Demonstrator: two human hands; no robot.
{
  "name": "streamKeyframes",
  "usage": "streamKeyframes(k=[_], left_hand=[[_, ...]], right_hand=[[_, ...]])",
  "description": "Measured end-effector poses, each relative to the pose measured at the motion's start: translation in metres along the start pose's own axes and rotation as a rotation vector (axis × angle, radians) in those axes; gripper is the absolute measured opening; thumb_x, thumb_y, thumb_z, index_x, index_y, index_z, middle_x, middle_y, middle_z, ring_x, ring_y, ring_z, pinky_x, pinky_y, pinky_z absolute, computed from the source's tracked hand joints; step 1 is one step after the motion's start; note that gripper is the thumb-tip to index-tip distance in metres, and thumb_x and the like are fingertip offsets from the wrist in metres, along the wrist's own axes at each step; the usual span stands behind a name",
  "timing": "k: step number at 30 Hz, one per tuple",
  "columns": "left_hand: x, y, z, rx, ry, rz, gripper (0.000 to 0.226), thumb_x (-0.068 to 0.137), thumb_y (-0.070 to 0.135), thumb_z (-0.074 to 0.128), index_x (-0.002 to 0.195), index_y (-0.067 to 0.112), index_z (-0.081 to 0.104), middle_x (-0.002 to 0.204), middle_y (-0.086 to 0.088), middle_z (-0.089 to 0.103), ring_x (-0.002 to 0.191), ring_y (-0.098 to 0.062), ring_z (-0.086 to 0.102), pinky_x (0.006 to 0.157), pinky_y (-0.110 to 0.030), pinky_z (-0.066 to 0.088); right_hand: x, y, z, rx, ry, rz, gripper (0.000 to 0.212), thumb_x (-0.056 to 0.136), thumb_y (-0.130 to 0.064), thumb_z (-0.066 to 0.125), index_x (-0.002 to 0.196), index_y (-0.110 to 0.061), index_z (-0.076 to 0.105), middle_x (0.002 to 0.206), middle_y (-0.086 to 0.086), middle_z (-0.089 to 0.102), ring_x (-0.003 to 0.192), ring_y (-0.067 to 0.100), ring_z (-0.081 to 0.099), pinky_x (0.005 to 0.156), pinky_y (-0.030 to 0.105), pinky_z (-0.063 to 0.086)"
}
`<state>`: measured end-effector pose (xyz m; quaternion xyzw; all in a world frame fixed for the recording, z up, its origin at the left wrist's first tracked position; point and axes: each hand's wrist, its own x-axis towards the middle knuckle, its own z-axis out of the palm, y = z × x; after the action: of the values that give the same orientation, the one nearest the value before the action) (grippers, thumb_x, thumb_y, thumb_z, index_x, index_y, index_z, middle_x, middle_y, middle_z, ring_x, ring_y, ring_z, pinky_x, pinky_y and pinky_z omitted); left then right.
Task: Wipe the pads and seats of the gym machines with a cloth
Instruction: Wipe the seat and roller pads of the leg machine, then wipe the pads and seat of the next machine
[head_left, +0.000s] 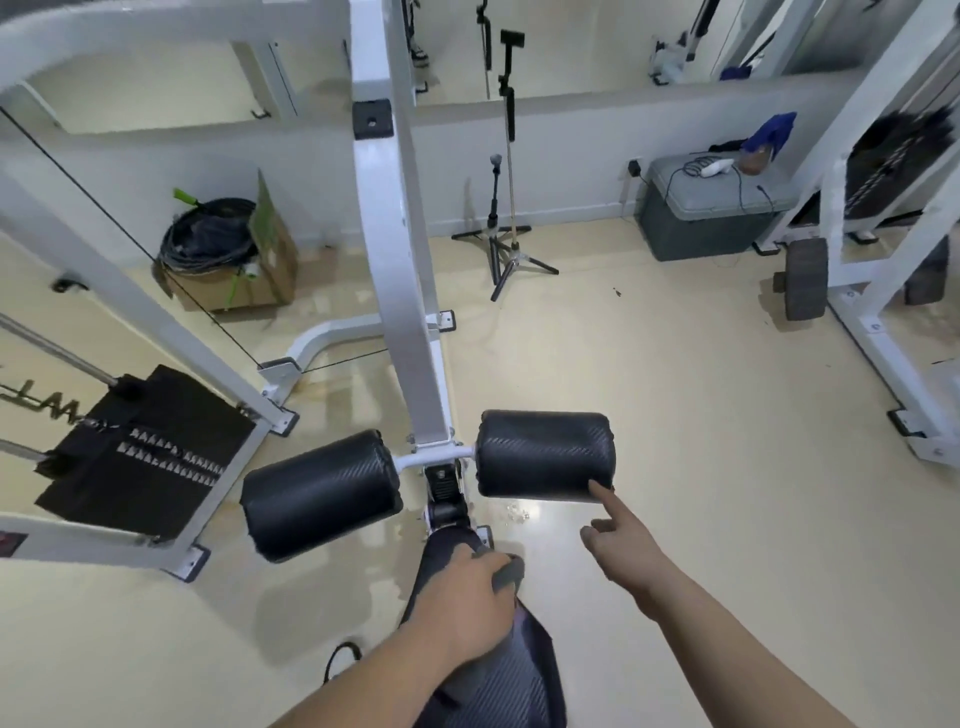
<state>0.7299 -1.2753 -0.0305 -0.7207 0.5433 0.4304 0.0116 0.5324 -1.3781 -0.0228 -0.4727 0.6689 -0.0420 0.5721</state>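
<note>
Gripping the grey cloth (510, 570), the left grip (460, 603) presses it on the front end of the black seat (498, 675), bottom centre. The right grip (631, 551) holds nothing: index finger out, tip touching the lower right corner of the right roller pad (545, 454), other fingers curled. The left roller pad (319, 493) sits across the white upright (402, 260). Weight stack (145, 452) far left. Tripod (501, 249) and grey box (711, 218) by the wall.

left roller pad (319, 493) | post (400, 260) between | right roller pad (545, 454) | seat (498, 680) nearest
</note>
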Motion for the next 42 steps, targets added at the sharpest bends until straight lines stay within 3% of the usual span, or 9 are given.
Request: streamKeyframes(k=[5,9,17,22,26,29,31,34,42], left_hand=[[-0.041,-0.025,-0.037,-0.468,0.179,-0.065,0.031,0.096,0.043,0.051,0.122,0.042,0.068,0.110,0.013,0.068,0.100,-0.009,0.064,0.088,-0.023,0.051],[-0.103,-0.062,-0.058,-0.638,0.384,-0.075,0.037,0.098,0.034,0.059,0.135,0.039,0.061,0.129,0.012,0.064,0.112,-0.006,0.059,0.082,-0.008,0.040],[-0.296,-0.205,-0.057,-1.123,0.582,-0.151,0.034,0.104,0.021,0.050,0.132,0.034,0.066,0.122,0.006,0.070,0.094,0.008,0.063,0.077,-0.008,0.046],[-0.414,-0.303,0.001,-1.343,0.761,-0.400,0.058,0.095,0.011,0.050,0.144,0.043,0.055,0.139,0.013,0.060,0.123,-0.008,0.057,0.105,-0.029,0.048],[-0.483,-0.348,0.047,-1.525,1.001,-0.589,0.078,0.090,0.021,0.070,0.153,0.050,0.034,0.136,0.017,0.057,0.115,0.000,0.059,0.089,-0.023,0.053],[-0.526,-0.377,0.079,-1.745,1.106,-0.722,0.103,0.076,0.032,0.085,0.159,0.041,0.024,0.124,0.013,0.063,0.110,-0.005,0.065,0.084,-0.028,0.055],[-0.553,-0.395,0.104,-1.899,1.144,-0.709,0.087,0.070,0.036,0.090,0.146,0.028,0.050,0.116,0.007,0.073,0.102,-0.011,0.072,0.088,-0.040,0.061],[-0.597,-0.403,0.130,-1.978,1.270,-0.676,0.026,0.080,0.030,0.086,0.100,0.021,0.073,0.087,0.007,0.074,0.075,-0.008,0.067,0.069,-0.029,0.050],[-0.725,-0.415,0.227,-2.110,1.998,-0.931,0.045,0.072,0.032,0.088,0.114,0.019,0.076,0.106,-0.004,0.080,0.099,-0.024,0.076,0.074,-0.032,0.056]], right_hand=[[-0.039,-0.030,0.066,-0.008,-0.024,-0.073,0.039,0.099,-0.025,0.054,0.137,-0.022,0.059,0.123,0.005,0.065,0.096,0.019,0.064,0.086,0.033,0.051],[-0.087,-0.054,0.141,0.057,-0.163,-0.135,0.031,0.091,-0.044,0.058,0.085,-0.017,0.070,0.078,0.002,0.067,0.074,0.021,0.057,0.070,0.036,0.044],[-0.221,-0.097,0.336,-0.117,-0.512,-0.208,0.041,0.100,-0.057,0.056,0.109,-0.023,0.078,0.100,0.006,0.081,0.089,0.023,0.077,0.063,0.038,0.062],[-0.315,-0.081,0.464,-0.363,-0.814,-0.275,0.042,0.099,-0.060,0.054,0.103,-0.029,0.081,0.101,-0.003,0.081,0.097,0.016,0.076,0.082,0.039,0.059],[-0.364,-0.056,0.543,-0.593,-0.924,-0.374,0.035,0.087,-0.038,0.081,0.104,-0.010,0.071,0.104,0.016,0.077,0.094,0.026,0.074,0.084,0.043,0.055],[-0.398,-0.042,0.600,-0.781,-1.040,-0.482,0.016,0.092,-0.019,0.070,0.098,-0.006,0.063,0.090,0.015,0.070,0.080,0.021,0.063,0.074,0.038,0.046],[-0.425,-0.036,0.639,-0.904,-1.145,-0.524,0.009,0.093,-0.017,0.063,0.093,-0.008,0.061,0.081,0.005,0.065,0.074,0.016,0.058,0.069,0.032,0.044],[-0.467,-0.020,0.690,-1.055,-1.330,-0.577,0.009,0.094,-0.021,0.064,0.097,-0.013,0.063,0.082,0.002,0.071,0.074,0.015,0.064,0.070,0.031,0.047],[-0.613,0.098,0.797,-1.345,-1.647,-0.534,0.021,0.099,-0.035,0.063,0.091,-0.015,0.066,0.085,0.004,0.070,0.080,0.018,0.064,0.073,0.033,0.048]])
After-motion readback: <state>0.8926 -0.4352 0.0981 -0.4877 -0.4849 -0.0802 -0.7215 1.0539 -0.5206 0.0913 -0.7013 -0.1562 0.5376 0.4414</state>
